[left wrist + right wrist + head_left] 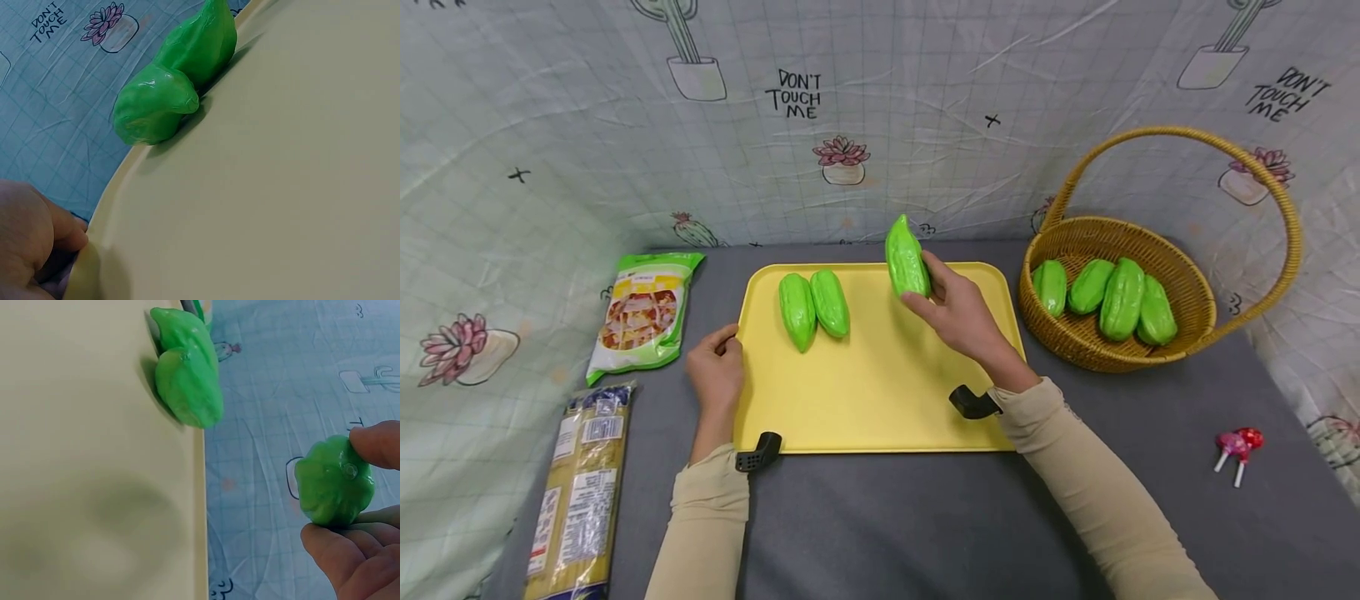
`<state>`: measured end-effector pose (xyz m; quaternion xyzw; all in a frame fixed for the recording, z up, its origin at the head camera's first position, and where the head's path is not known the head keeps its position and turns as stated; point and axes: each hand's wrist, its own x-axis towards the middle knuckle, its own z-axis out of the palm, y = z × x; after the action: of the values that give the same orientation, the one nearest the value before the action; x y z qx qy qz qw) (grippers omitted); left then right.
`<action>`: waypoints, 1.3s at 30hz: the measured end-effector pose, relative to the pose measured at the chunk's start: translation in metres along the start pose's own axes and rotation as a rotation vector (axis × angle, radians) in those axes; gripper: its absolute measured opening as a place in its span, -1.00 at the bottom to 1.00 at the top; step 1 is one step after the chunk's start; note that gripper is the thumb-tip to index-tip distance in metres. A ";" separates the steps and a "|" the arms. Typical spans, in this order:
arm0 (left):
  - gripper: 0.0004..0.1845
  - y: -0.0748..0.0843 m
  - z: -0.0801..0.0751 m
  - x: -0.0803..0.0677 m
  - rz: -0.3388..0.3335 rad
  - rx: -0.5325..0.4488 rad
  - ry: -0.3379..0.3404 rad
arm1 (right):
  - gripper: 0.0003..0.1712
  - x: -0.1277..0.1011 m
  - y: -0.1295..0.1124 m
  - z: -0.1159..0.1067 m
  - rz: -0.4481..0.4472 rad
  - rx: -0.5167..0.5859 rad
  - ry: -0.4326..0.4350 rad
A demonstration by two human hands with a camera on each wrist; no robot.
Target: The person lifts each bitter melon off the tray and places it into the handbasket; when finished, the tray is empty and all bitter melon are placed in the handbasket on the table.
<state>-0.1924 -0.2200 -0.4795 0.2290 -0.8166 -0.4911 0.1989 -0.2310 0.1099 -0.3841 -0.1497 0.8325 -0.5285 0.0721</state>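
Left of centre in the head view, your left hand (pixel 717 372) rests at the left rim of the yellow tray (pixel 880 417), fingers curled over that edge and pinching it. Just right of it, in the tray's upper left, two green gourds (pixel 813 307) lie side by side, touching, long axes running toward the backdrop. Further right, above the tray's upper middle, your right hand (pixel 958 312) grips a third gourd (pixel 906 258) by its lower end, held clear of the tray, its long axis nearly upright and leaning slightly left. The held gourd sits right of the pair, so your right hand is the nearer one to the bare yellow beside them
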 end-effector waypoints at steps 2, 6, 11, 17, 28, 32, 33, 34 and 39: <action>-0.66 0.000 0.000 -0.001 -0.005 0.006 -0.002 | -0.10 -0.002 0.000 -0.003 0.003 -0.006 0.007; -0.67 -0.001 0.000 -0.001 -0.012 0.014 -0.004 | -0.10 -0.005 0.001 -0.010 0.004 -0.009 0.024; -0.66 0.000 -0.001 -0.001 -0.005 0.001 -0.003 | -0.10 -0.009 0.004 -0.020 -0.004 -0.007 0.026; -0.66 -0.001 -0.001 -0.002 -0.002 0.005 -0.006 | -0.09 -0.016 0.012 -0.032 0.017 -0.042 0.018; -0.67 0.004 -0.001 -0.003 -0.015 0.007 -0.008 | -0.07 -0.029 0.022 -0.064 0.073 -0.034 0.075; -0.67 0.004 -0.001 -0.003 -0.014 0.002 -0.011 | -0.06 -0.035 0.023 -0.074 0.084 -0.058 0.092; -0.67 0.003 -0.001 -0.002 -0.013 0.004 -0.010 | -0.06 -0.037 0.023 -0.076 0.082 -0.060 0.094; -0.66 0.003 -0.001 -0.002 -0.011 0.006 -0.010 | -0.06 -0.039 0.024 -0.078 0.082 -0.065 0.098; -0.66 0.002 -0.001 -0.002 -0.015 0.007 -0.007 | -0.05 -0.048 0.028 -0.088 0.092 -0.093 0.127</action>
<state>-0.1907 -0.2185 -0.4779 0.2342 -0.8172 -0.4905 0.1916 -0.2148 0.2126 -0.3730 -0.0808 0.8650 -0.4939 0.0363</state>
